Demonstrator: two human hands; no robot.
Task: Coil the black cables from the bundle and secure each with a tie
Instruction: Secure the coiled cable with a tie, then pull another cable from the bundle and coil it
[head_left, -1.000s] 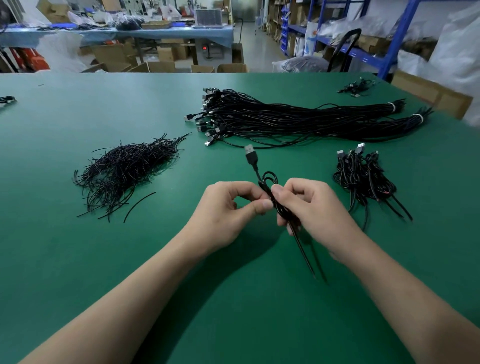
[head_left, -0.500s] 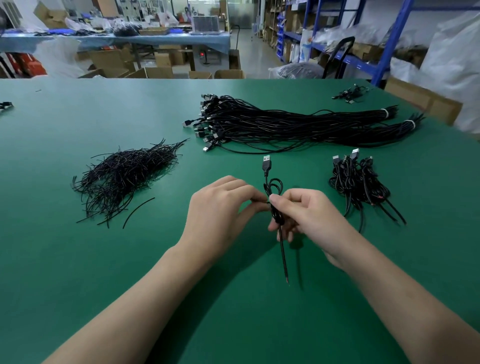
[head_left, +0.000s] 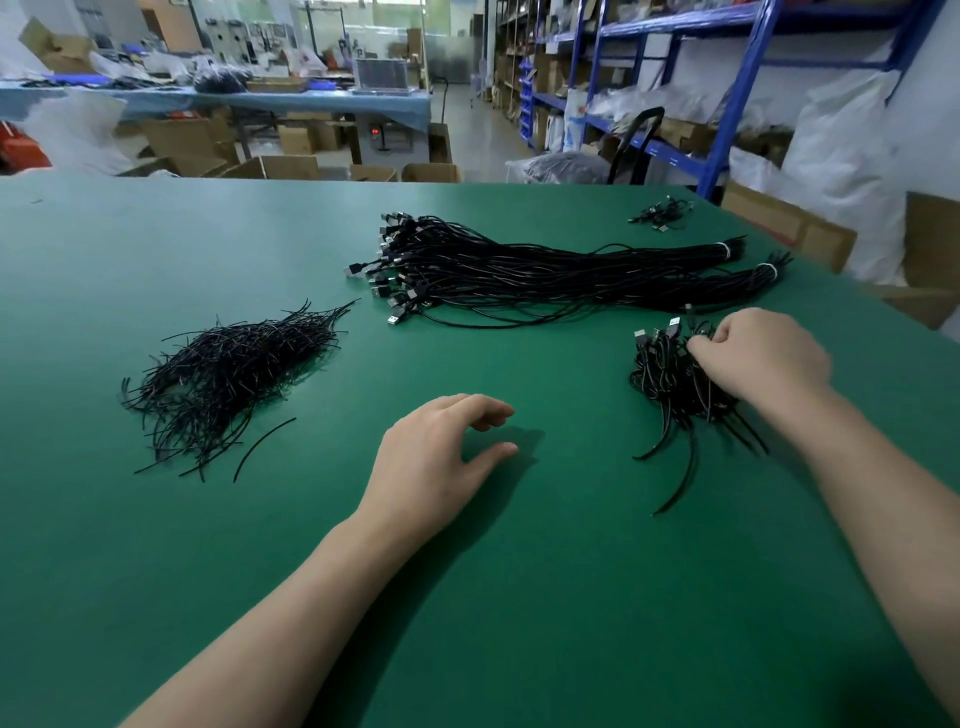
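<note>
A long bundle of black USB cables (head_left: 545, 270) lies across the far middle of the green table (head_left: 519, 597), with white bands near its right end. A heap of short black ties (head_left: 228, 374) lies at the left, one loose tie (head_left: 262, 449) beside it. At the right sits a small pile of coiled cables (head_left: 665, 384). My right hand (head_left: 763, 358) rests on the top right of that pile, its curled fingers pinching a coiled cable there. My left hand (head_left: 431, 457) hovers over the bare table at the centre, fingers relaxed and holding nothing.
A few more cables (head_left: 660, 213) lie near the table's far right corner. Cardboard boxes (head_left: 789, 228) and blue shelving (head_left: 737, 98) stand just beyond the right edge. Another work table (head_left: 218, 98) with boxes under it stands far behind.
My right hand carried the coiled cable from the centre to the pile at the right. My left hand let go of it and stayed at the centre, now open.
</note>
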